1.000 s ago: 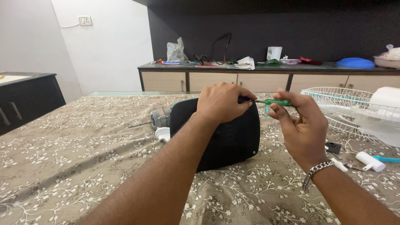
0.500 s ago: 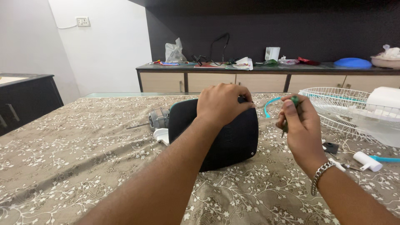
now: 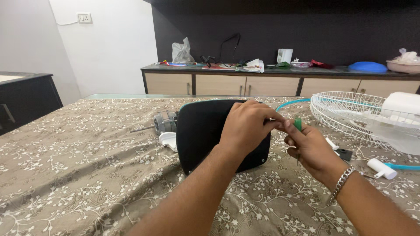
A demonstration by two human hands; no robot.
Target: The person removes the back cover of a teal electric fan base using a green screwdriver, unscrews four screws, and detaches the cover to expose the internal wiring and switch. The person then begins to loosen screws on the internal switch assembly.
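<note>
My left hand (image 3: 247,126) lies over the right part of the black fan housing (image 3: 205,131), fingers curled down across its top right edge, their tips meeting my right hand just past that edge. I cannot tell whether those fingertips pinch anything small between them. My right hand (image 3: 308,146) is clenched around a green-handled screwdriver (image 3: 298,124); only the top of the green handle shows above my fingers, and a thin bit of the shaft pokes out below the palm. A silver chain bracelet (image 3: 342,183) sits on that wrist.

The housing stands tilted on its edge near the middle of the bench (image 3: 87,166), which is covered by a brown cloth with a white flower pattern. Just behind its left side lies the bare fan motor (image 3: 165,122) with its thin shaft pointing towards the left edge of the bench, and a small white plastic part (image 3: 168,140) rests against the housing's lower left.

Towards the right edge of the bench a white wire fan guard (image 3: 350,113) lies flat, with a white fan body (image 3: 402,109) on it. A teal ring (image 3: 291,104) curves between the housing and the guard. Nearer me on the right lie a small black piece (image 3: 345,154) and a white plastic knob (image 3: 381,168).

Beyond the far edge, a long sideboard (image 3: 271,83) against the dark wall carries bags, papers and a blue lid.
</note>
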